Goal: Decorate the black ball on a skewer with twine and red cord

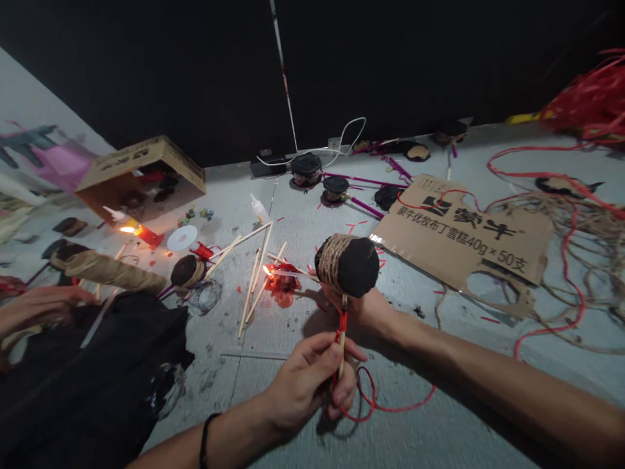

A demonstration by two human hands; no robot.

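Note:
My left hand (312, 371) is closed around the wooden stick handle of a small drum (346, 264). The drum has black covered faces and twine wound about its side, and it is held upright. Red cord (344, 320) wraps the handle just below the drum, and its loose end loops past my fingers onto the table. Mostly hidden behind the drum, my right hand (359, 309) appears to grip a thin translucent glue stick (293, 274). The far tip of the glue stick is at the flame of a melted red candle (280, 290).
Loose wooden sticks (254, 286) lie by the flame. At left, another person's hand (43, 309) is beside black cloth (97, 378) and a twine roll (117, 272); a second red candle (146, 236) burns there. Behind are more drums (306, 168), a cardboard sheet (454, 241) and a box (146, 163).

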